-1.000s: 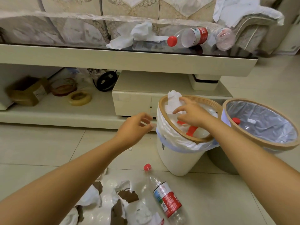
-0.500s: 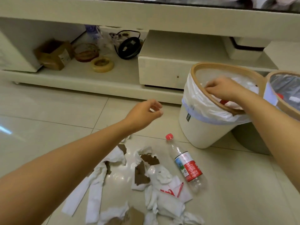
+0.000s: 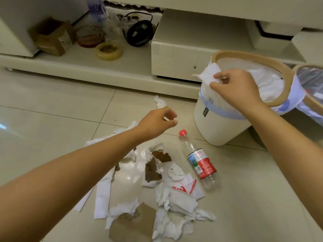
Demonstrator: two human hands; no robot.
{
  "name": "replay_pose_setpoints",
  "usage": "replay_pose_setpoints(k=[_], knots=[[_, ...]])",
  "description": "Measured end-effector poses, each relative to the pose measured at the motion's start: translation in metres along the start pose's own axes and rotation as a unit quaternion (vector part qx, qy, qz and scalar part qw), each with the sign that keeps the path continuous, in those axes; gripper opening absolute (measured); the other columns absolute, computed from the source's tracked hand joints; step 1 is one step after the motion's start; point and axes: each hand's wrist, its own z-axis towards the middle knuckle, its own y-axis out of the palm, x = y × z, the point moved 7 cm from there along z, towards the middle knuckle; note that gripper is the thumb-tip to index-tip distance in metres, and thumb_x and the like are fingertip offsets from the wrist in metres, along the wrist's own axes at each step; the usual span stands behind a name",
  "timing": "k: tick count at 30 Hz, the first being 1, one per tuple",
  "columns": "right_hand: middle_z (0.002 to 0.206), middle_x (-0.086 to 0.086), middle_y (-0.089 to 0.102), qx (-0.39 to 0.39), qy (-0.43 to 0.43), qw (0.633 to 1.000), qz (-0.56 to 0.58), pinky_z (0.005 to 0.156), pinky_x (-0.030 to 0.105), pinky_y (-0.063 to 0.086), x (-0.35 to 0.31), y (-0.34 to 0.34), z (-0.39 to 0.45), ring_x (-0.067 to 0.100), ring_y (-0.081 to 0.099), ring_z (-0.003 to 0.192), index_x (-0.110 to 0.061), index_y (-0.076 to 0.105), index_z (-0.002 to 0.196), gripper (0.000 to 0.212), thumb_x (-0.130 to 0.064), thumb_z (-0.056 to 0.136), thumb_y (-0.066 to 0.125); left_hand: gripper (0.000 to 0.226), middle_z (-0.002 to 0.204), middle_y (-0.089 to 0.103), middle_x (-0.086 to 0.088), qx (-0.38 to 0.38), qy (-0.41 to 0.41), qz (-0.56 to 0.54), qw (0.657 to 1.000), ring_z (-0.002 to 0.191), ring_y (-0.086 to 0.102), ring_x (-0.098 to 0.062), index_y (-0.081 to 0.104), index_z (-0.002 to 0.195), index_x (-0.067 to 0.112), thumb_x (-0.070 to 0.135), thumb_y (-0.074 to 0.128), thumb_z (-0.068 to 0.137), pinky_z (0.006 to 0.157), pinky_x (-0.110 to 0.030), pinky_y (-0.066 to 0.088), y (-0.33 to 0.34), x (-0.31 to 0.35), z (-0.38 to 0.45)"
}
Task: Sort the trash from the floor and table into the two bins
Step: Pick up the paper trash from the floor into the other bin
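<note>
My right hand point(image 3: 235, 88) pinches a white tissue point(image 3: 208, 75) over the near rim of the white bin point(image 3: 220, 126), which has a wooden ring and a white liner. A second bin point(image 3: 312, 95) with a grey liner stands at the right edge. My left hand point(image 3: 156, 124) hovers empty, fingers loosely curled, above a pile of white tissues point(image 3: 176, 199) and brown cardboard scraps point(image 3: 153, 170) on the floor. A clear plastic bottle point(image 3: 199, 159) with a red cap and red label lies beside the pile, near the white bin's base.
A low white table's lower shelf point(image 3: 87, 65) runs across the back, holding a cardboard box point(image 3: 52, 38), a tape roll point(image 3: 109, 51), a black cable coil point(image 3: 139, 32) and a drawer unit point(image 3: 176, 58). One crumpled tissue point(image 3: 160, 102) lies apart on the tiles.
The view has tilted down toward the floor pile. My right hand has lifted from inside the white bin to its near rim, with a tissue in its fingers. My left hand has lowered toward the pile.
</note>
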Motion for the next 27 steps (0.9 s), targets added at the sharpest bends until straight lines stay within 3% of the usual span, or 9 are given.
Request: replay_pose_setpoints(k=[5,9,13,23,27], knots=[[0.121,0.002,0.063,-0.01,-0.032,0.996,-0.079,0.081,0.038,0.047,-0.006,0.006,0.007,0.024,0.057,0.107,-0.023,0.057,0.128,0.054,-0.039,0.077,0.066,0.032,0.111,0.062,0.008,0.005,-0.011,-0.013,1.0,0.095,0.059,-0.008,0.06,0.12,0.021,0.033,0.06,0.091,0.082,-0.024,0.049,-0.004,-0.004,-0.003],[0.128,0.001,0.061,0.012,-0.051,0.993,-0.104,0.084,0.037,0.044,-0.005,0.01,0.013,0.027,0.054,0.115,-0.019,0.062,0.122,0.039,-0.024,0.084,0.056,0.032,0.113,0.062,0.008,0.004,-0.014,-0.019,1.0,0.096,0.059,-0.01,0.06,0.12,0.02,0.033,0.06,0.091,0.081,-0.024,0.049,-0.002,-0.001,-0.003],[0.114,0.007,0.068,0.048,-0.065,0.989,-0.122,0.077,0.041,0.051,0.001,0.009,0.02,0.033,0.058,0.101,-0.013,0.07,0.102,0.031,-0.014,0.087,0.043,0.032,0.113,0.062,0.007,0.005,-0.008,-0.013,1.0,0.096,0.059,-0.011,0.06,0.121,0.02,0.033,0.059,0.091,0.083,-0.027,0.05,-0.002,0.003,-0.002],[0.098,0.012,0.071,0.077,-0.093,0.987,-0.11,0.067,0.036,0.046,0.007,0.003,0.027,0.034,0.06,0.088,-0.015,0.071,0.108,0.032,-0.012,0.09,0.045,0.033,0.114,0.062,0.008,0.002,-0.004,-0.006,1.0,0.098,0.059,-0.01,0.059,0.122,0.019,0.033,0.059,0.092,0.085,-0.027,0.05,0.001,0.01,0.004],[0.081,0.019,0.068,0.144,-0.088,0.978,-0.122,0.065,0.042,0.05,0.018,-0.027,0.029,0.039,0.058,0.075,-0.008,0.073,0.088,0.029,-0.003,0.078,0.046,0.033,0.114,0.063,0.006,-0.004,-0.007,-0.005,1.0,0.098,0.06,-0.011,0.06,0.121,0.019,0.033,0.059,0.091,0.087,-0.03,0.051,0.004,0.011,0.005]])
